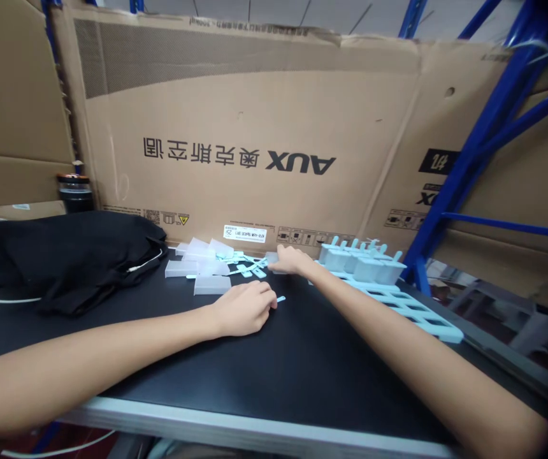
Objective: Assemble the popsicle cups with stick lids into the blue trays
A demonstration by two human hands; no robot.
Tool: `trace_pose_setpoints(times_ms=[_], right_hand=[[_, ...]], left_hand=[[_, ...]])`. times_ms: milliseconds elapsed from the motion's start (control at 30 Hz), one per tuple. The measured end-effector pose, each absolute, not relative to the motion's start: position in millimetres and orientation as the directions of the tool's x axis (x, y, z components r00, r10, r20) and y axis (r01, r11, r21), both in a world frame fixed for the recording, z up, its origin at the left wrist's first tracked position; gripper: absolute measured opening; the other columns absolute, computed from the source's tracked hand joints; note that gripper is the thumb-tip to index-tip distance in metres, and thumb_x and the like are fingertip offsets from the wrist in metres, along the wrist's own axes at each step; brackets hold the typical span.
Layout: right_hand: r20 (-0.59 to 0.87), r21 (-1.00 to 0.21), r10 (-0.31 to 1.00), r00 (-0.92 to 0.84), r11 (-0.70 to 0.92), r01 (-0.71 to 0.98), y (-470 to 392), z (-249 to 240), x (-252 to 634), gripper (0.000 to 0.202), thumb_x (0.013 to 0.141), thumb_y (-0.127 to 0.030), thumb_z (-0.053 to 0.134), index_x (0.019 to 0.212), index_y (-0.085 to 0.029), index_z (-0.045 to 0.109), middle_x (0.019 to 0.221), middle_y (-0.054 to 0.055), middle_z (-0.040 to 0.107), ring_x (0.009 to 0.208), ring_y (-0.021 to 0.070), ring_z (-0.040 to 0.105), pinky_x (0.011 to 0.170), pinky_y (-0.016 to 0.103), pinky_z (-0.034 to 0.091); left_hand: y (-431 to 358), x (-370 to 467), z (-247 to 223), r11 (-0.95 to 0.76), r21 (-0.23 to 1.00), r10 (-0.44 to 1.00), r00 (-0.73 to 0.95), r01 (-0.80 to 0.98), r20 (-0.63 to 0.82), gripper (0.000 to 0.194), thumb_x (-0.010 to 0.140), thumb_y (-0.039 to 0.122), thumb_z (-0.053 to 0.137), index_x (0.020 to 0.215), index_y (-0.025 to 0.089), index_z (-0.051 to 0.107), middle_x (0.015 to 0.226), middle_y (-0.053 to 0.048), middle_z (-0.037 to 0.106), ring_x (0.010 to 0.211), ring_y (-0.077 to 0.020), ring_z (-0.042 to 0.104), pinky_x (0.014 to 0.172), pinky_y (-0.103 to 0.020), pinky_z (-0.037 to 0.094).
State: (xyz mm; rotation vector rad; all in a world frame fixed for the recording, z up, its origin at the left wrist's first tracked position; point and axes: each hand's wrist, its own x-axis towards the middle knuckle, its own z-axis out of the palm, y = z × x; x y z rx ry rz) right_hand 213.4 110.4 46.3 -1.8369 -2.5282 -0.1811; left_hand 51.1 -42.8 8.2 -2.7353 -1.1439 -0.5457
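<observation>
My left hand rests low over the black table, fingers closed on a light-blue popsicle stick whose end pokes out to the right. Farther back, my right hand grips a translucent popsicle mould cup, partly hidden by the fingers. Just left of it lies a loose pile of light-blue sticks. Several translucent cups are heaped beyond my left hand. On the right, behind my right forearm, stands a light-blue mould rack; its far part carries several cups with sticks upright in them.
A black cloth bundle with a white cord lies at the left, a dark jar behind it. Large cardboard walls the back. A blue metal frame rises at the right. The table's pale front edge runs nearest me.
</observation>
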Motion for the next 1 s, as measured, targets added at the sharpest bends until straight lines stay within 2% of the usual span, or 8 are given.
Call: trace_pose_setpoints(times_ms=[167,333,433,533,633,800,900,1000], right_hand=[[0.048,0.095,0.958,-0.283,0.277,0.956,116.5,51.7,216.3,0.08,0.067,-0.055,0.065,0.128,-0.007,0.047,0.122,0.024,0.058,0.111,0.037,0.057,0.084,0.043,0.047],[0.108,0.092,0.95,-0.294,0.285,0.954,114.8,70.5,217.9,0.059,0.075,-0.039,0.06,0.121,-0.003,0.053,0.119,0.028,0.058,0.109,0.0397,0.058,0.085,0.046,0.046],[0.124,0.067,0.906,-0.405,0.4,0.914,106.2,75.6,206.3,0.047,0.077,-0.036,0.057,0.114,-0.007,0.058,0.116,0.023,0.062,0.105,0.0345,0.06,0.084,0.039,0.047],[0.12,0.039,0.836,-0.536,0.535,0.844,99.3,65.9,188.8,0.046,0.076,-0.043,0.06,0.111,-0.012,0.06,0.112,0.015,0.065,0.102,0.0271,0.062,0.082,0.03,0.047],[0.105,0.039,0.809,-0.578,0.578,0.815,101.2,50.3,183.1,0.05,0.069,-0.048,0.067,0.104,-0.012,0.062,0.105,0.014,0.067,0.096,0.027,0.063,0.077,0.029,0.048],[0.114,0.058,0.828,-0.549,0.546,0.835,107.9,41.6,214.3,0.049,0.063,-0.036,0.068,0.105,-0.012,0.06,0.101,0.015,0.067,0.091,0.0287,0.063,0.069,0.032,0.047],[0.114,0.054,0.829,-0.548,0.546,0.836,96.6,47.1,238.7,0.046,0.064,-0.032,0.065,0.105,-0.012,0.059,0.097,0.014,0.066,0.089,0.0288,0.062,0.068,0.033,0.046],[0.089,-0.008,0.785,-0.613,0.616,0.788,73.6,52.7,256.2,0.038,0.07,-0.034,0.061,0.103,-0.015,0.059,0.093,0.009,0.066,0.083,0.024,0.061,0.067,0.032,0.046]], left_hand=[[-43.6,51.9,8.9,-0.587,-0.062,0.732,0.562,0.807,0.386,0.02,0.088,0.026,0.041,0.093,0.018,0.059,0.098,-0.008,0.06,0.09,-0.0236,0.057,0.081,-0.038,0.047],[-45.5,54.2,6.8,-0.477,-0.129,0.761,0.482,0.869,0.434,0.03,0.088,0.038,0.041,0.091,0.015,0.061,0.099,-0.012,0.06,0.098,-0.0283,0.054,0.088,-0.042,0.041],[-45.9,54.7,4.9,-0.451,-0.148,0.765,0.466,0.88,0.444,0.036,0.088,0.041,0.04,0.09,0.013,0.062,0.097,-0.014,0.062,0.096,-0.029,0.054,0.089,-0.043,0.038],[-46.0,54.6,4.1,-0.441,-0.166,0.758,0.466,0.882,0.458,0.039,0.089,0.042,0.039,0.09,0.012,0.064,0.095,-0.015,0.063,0.095,-0.0297,0.055,0.09,-0.044,0.037],[-45.9,54.3,4.3,-0.444,-0.173,0.751,0.47,0.879,0.463,0.041,0.089,0.043,0.039,0.09,0.011,0.065,0.094,-0.015,0.063,0.096,-0.0296,0.055,0.092,-0.043,0.036],[-43.7,54.0,2.1,-0.448,-0.168,0.749,0.471,0.878,0.465,0.041,0.089,0.042,0.039,0.089,0.011,0.066,0.093,-0.015,0.066,0.096,-0.0295,0.057,0.096,-0.044,0.034],[-41.4,53.8,-1.0,-0.435,-0.15,0.764,0.452,0.888,0.461,0.042,0.089,0.043,0.039,0.092,0.011,0.067,0.098,-0.015,0.067,0.101,-0.0302,0.057,0.102,-0.047,0.029],[-40.5,53.5,-2.2,-0.435,-0.121,0.768,0.437,0.893,0.468,0.046,0.088,0.044,0.04,0.112,0.01,0.061,0.115,-0.016,0.063,0.113,-0.0315,0.052,0.108,-0.049,0.023]])
